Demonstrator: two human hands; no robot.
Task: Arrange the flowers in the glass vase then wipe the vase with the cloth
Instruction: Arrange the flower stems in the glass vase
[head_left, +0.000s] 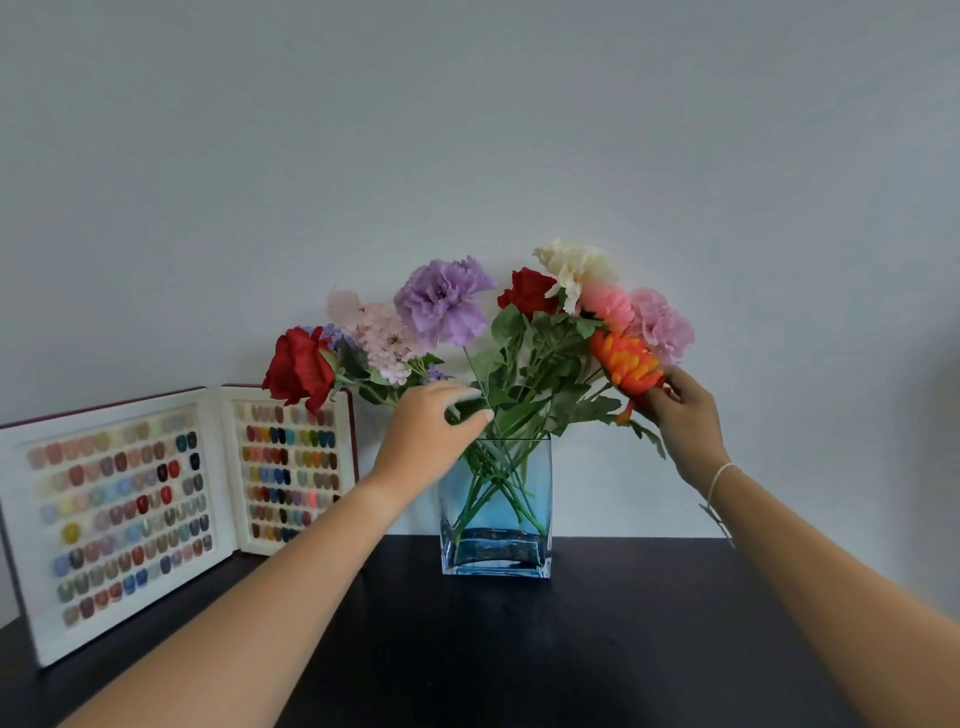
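A blue-tinted square glass vase (496, 540) stands on the dark table (597, 649) against the wall, with several flower stems crossed inside it. The bunch holds a purple carnation (441, 301), red roses (300, 370), pale pink blossoms (382, 340), a cream flower (574, 265), pink flowers (657, 322) and an orange flower (626, 364). My left hand (431, 431) curls around the stems and leaves just above the vase rim. My right hand (680, 410) pinches the orange flower at its head on the bunch's right side. No cloth is in view.
An open display book of coloured nail samples (124, 514) leans against the wall at the left, its right page close to the vase. The white wall (519, 130) stands directly behind the flowers.
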